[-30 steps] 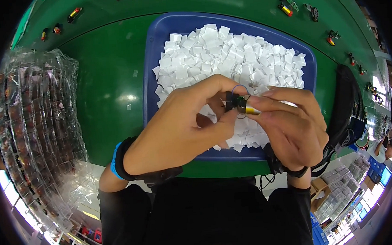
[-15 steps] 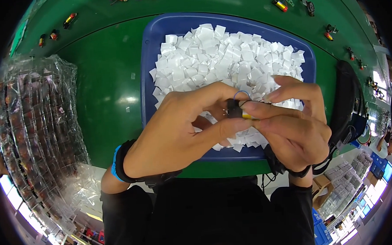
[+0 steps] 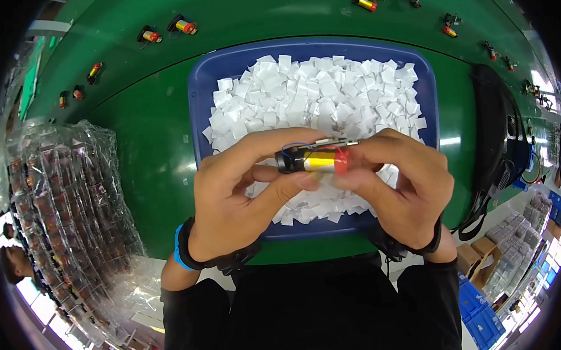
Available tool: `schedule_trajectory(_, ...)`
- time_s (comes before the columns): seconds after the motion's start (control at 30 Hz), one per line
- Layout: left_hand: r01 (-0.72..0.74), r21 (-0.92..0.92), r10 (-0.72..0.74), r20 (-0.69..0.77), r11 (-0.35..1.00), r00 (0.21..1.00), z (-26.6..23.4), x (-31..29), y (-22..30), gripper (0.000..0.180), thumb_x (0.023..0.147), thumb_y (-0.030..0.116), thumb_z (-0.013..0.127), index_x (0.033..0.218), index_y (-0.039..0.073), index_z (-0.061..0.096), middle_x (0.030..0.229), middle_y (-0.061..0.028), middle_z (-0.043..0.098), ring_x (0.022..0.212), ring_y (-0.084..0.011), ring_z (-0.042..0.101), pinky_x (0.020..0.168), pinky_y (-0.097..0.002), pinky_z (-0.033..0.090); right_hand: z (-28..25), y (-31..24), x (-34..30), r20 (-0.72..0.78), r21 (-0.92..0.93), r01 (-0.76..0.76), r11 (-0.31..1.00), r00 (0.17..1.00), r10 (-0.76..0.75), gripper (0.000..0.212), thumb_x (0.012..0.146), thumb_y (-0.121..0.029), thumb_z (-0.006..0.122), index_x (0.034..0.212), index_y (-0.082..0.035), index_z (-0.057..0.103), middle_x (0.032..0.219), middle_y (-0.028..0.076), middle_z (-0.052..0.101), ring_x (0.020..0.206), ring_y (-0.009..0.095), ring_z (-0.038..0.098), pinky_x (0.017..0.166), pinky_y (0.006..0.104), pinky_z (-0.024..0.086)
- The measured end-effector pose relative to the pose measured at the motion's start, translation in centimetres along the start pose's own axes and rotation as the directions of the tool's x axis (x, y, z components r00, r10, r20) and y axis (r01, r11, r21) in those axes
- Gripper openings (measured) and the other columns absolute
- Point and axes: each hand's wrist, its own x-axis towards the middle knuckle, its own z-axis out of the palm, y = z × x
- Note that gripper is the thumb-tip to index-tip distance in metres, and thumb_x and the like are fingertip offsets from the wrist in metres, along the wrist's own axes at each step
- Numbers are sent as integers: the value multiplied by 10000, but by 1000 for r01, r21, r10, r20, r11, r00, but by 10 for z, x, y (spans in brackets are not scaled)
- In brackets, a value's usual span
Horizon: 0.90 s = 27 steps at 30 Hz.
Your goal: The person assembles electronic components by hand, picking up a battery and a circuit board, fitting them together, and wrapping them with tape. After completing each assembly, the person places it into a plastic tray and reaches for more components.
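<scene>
Cylinder part: a small yellow cylinder (image 3: 320,160) with a black end on the left and a red end on the right, thin wires looping from its top; it lies level between both hands, above the near half of the tray.
Left hand: the left hand (image 3: 241,202) pinches the black end, fingers curled over the top and thumb pressing from below.
Right hand: the right hand (image 3: 403,185) pinches the red end between fingertips and thumb.
Tray: a blue tray (image 3: 197,97) on the green bench (image 3: 141,137), heaped with small white squares (image 3: 314,92).
Left side: a stack of clear plastic-wrapped packs (image 3: 62,203).
Far edge: more small cylinder parts (image 3: 185,26) lie scattered along the bench.
Right side: a black bag (image 3: 498,134).
</scene>
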Motion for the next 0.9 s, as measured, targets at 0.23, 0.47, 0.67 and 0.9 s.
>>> schedule_trajectory(0.23,-226,338,243,-8,914,970,4,4,4,329,850,-2,750,1166,-34,665,1091,-151,718,859,-167,713,607,-234,560,12,-3,-3,-115,251,-123,960,981,156,124,888,8,717,954,83,643,796,127,685,602,120,640,497,213,475)
schedule_trajectory(0.47,-71,230,83,-46,971,995,6,0,4,322,912,40,698,1208,-56,618,1095,-162,699,875,-228,724,640,-289,614,6,-10,2,-26,108,-235,966,971,239,143,874,14,729,971,67,639,778,108,664,604,108,626,514,216,471)
schedule_trajectory(0.67,468,-451,-440,172,760,881,1,12,19,333,1029,154,546,1281,-62,518,1079,-179,678,901,-294,731,665,-363,648,3,-4,1,-127,-50,-104,993,987,97,209,817,48,769,990,33,653,827,83,640,668,97,607,555,212,469)
schedule_trajectory(0.9,486,-436,-453,187,757,872,1,9,20,333,1083,281,416,1183,-30,479,1007,-185,673,856,-309,738,638,-363,641,5,-5,1,-171,-181,92,979,978,-123,262,759,77,798,981,9,678,861,77,625,702,106,568,575,214,459)
